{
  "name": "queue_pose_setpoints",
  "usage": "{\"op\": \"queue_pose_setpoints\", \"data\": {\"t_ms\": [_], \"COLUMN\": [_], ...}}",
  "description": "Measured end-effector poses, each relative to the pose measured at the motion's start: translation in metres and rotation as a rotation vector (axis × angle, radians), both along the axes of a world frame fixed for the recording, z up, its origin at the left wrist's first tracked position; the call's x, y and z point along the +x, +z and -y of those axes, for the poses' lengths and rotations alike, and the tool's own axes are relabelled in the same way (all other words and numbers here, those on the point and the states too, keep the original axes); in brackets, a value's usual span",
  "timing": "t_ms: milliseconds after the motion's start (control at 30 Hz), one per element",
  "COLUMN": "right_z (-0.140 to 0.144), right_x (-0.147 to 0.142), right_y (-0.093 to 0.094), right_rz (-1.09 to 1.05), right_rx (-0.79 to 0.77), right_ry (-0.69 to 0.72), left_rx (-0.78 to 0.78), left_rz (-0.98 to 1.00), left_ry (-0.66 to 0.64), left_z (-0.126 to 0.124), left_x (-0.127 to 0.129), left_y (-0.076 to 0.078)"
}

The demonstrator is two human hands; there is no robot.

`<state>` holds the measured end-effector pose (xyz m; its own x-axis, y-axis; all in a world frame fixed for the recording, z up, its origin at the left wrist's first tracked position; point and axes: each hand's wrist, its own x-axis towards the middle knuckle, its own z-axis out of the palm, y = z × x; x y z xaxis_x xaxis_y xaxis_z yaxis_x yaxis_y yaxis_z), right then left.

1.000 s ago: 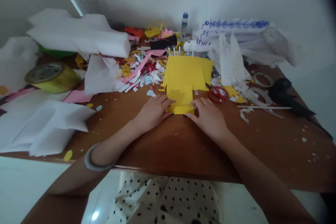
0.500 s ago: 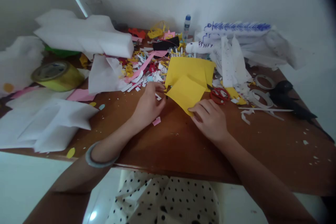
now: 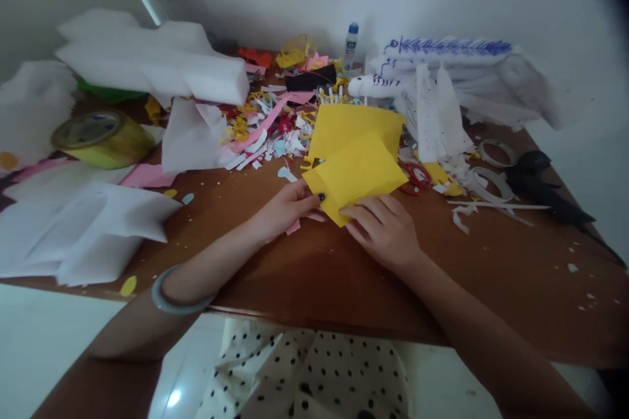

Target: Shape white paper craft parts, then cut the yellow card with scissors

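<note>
White foam blocks and loose white paper sheets lie well to the left of the fingers, with a yellow tape roll between them on the brown wooden table. Nearer in, a pink paper piece and a heap of coloured paper scraps sit up and to the left of the left hand. That hand, with a grey bangle on its wrist, pinches the left corner of a folded yellow paper; its thumb, with a dark nail, lies on top of the sheet, and a small pink scrap shows just under the fingers. The folded piece is tilted, its lower corner between the two hands and its far edge overlapping a larger yellow sheet that lies flat behind it. The right hand grips the lower edge of the same folded piece, fingers curled onto it, touching it just right of the left thumb. Beyond the right fingertips, red-handled scissors are partly covered by the yellow paper. Farther back stands a glue bottle with a blue cap, near the wall. To the right of the fingers lies a pile of white paper with blue pen marks, then clear tape rings, and a black object whose kind cannot be told, well apart at the table's right side.
</note>
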<state>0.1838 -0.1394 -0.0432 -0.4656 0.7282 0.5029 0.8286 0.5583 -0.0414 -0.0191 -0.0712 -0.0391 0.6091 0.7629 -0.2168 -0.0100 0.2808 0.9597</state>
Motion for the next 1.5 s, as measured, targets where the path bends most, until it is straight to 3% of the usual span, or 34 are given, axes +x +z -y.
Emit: {"op": "queue_pose_setpoints", "data": {"t_ms": [500, 967, 1233, 1500], "right_z": [-0.001, -0.004, -0.002, -0.004], "right_x": [0.002, 0.001, -0.003, -0.002], "right_y": [0.0, -0.004, -0.001, -0.006], "right_rz": [-0.104, -0.094, -0.049, 0.011], "right_rx": [0.046, 0.068, 0.095, 0.009], "right_ry": [0.06, 0.084, 0.103, 0.066], "left_rx": [-0.185, -0.156, -0.127, -0.116], "left_rz": [0.133, 0.103, 0.117, 0.064], "left_ry": [0.049, 0.078, 0.103, 0.152], "left_z": [0.001, 0.001, -0.003, -0.01], "left_x": [-0.001, -0.002, -0.003, -0.004], "left_y": [0.003, 0.002, -0.008, -0.012]}}
